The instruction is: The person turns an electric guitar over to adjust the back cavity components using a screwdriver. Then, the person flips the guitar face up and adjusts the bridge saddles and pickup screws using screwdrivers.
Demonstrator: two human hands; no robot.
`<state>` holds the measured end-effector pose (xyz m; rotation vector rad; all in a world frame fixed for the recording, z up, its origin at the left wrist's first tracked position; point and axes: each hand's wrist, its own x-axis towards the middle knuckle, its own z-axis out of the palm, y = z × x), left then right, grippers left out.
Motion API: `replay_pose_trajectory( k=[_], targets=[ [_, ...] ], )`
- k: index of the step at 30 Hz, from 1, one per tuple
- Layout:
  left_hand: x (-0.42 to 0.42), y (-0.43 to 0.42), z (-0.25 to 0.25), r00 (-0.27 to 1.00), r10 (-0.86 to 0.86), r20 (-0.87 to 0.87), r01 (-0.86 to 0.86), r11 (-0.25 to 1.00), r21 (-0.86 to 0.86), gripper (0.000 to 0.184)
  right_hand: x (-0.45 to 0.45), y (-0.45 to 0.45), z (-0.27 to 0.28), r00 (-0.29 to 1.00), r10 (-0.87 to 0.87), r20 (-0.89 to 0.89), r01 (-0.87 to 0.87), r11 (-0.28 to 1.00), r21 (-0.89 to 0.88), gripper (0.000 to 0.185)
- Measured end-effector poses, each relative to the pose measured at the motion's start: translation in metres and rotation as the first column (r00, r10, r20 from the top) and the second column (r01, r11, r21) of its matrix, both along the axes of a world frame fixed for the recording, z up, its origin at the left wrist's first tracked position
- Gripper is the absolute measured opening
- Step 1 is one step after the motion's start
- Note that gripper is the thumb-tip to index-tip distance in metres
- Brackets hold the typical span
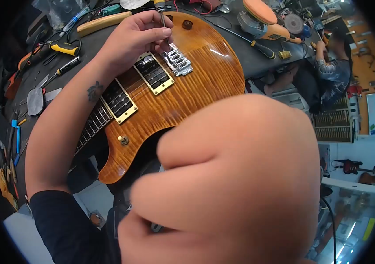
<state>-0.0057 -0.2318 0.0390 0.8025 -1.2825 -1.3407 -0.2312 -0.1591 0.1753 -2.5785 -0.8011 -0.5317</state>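
Observation:
An amber flame-top electric guitar lies on the dark workbench, its neck toward the lower left. My left hand is over the chrome bridge, its thumb and fingers closed around the thin shaft of a screwdriver with a yellow and black handle. The shaft runs down toward the bridge; whether its tip touches is hidden by my fingers. Very near the camera, my right hand looms large and slightly blurred, its fingers curled in. Whatever it may hold is out of sight. It covers the guitar's lower edge.
An orange sander and another screwdriver lie on the bench at upper right. Yellow-handled cutters, a wooden-handled piece and several tools are at left. Another person sits working at far right.

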Motion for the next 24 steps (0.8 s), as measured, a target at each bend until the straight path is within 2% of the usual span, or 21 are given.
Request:
replay_pose_trajectory(
  k=[5,7,8,9,11,12,14,15,18,22,24],
  targets=[
    [0.001,-0.003,-0.002,0.998,-0.002,-0.055,0.002,1.0,0.013,0.016,-0.022,-0.022,0.018,0.998,0.036,0.042,-0.04,0.996,0.084,0.005],
    [0.0,0.0,0.002,0.996,0.024,-0.086,-0.02,0.999,0.045,0.016,-0.033,-0.049,0.02,0.994,-0.029,0.11,0.009,0.984,0.178,0.005],
    [0.001,0.0,0.004,0.992,0.017,-0.126,-0.009,0.998,0.063,0.016,-0.04,-0.061,0.013,0.978,-0.174,0.118,0.142,0.96,0.241,0.005],
    [0.003,-0.002,0.003,0.988,0.012,-0.155,0.002,0.996,0.09,0.016,-0.046,-0.073,0.0,0.915,-0.395,0.082,0.358,0.889,0.285,0.006],
    [0.003,0.001,0.007,0.974,0.07,-0.216,-0.039,0.989,0.146,0.015,-0.038,-0.109,-0.022,0.796,-0.596,-0.101,0.604,0.774,0.193,0.019],
    [0.004,0.001,0.009,0.964,0.103,-0.244,-0.062,0.983,0.17,0.015,-0.027,-0.135,-0.032,0.769,-0.597,-0.229,0.622,0.781,0.052,0.03],
    [0.01,-0.002,0.005,0.948,0.1,-0.303,-0.049,0.984,0.17,0.014,-0.008,-0.152,-0.065,0.807,-0.578,-0.117,0.575,0.816,-0.065,0.04],
    [0.012,-0.003,0.004,0.942,0.099,-0.32,-0.046,0.984,0.17,0.014,-0.002,-0.153,-0.069,0.755,-0.589,-0.287,0.588,0.803,-0.098,0.052],
    [0.01,-0.003,0.002,0.939,0.101,-0.33,-0.048,0.985,0.164,0.015,0.009,-0.169,-0.088,0.84,-0.482,-0.25,0.489,0.872,-0.038,0.059],
    [0.012,-0.003,0.001,0.945,0.088,-0.314,-0.039,0.986,0.16,0.017,0.015,-0.165,-0.08,0.823,-0.457,-0.337,0.459,0.885,-0.079,0.061],
    [0.012,-0.003,0.0,0.948,0.089,-0.305,-0.042,0.987,0.156,0.019,0.017,-0.168,-0.083,0.834,-0.459,-0.305,0.455,0.886,-0.09,0.06]
  ],
)
